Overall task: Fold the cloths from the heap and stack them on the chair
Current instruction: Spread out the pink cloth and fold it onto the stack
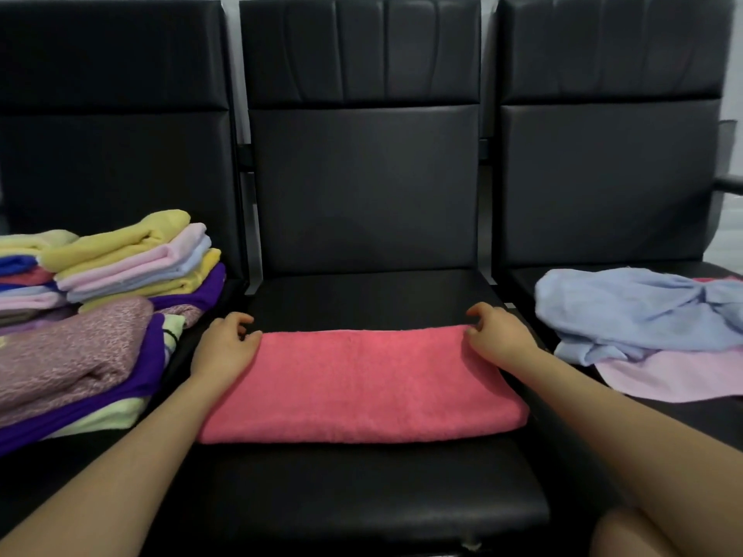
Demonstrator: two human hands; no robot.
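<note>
pinching the far corners of the pink cloth (354,383) on the middle chair seat (362,492), left hand (225,347) and right hand (496,333) alike, risking a crooked fold if one corner slips or lags.

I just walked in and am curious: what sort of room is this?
Probably a waiting area: three black padded seats joined in a row against a pale wall. It serves for laundry folding, with folded cloths stacked on the left seat.
</note>
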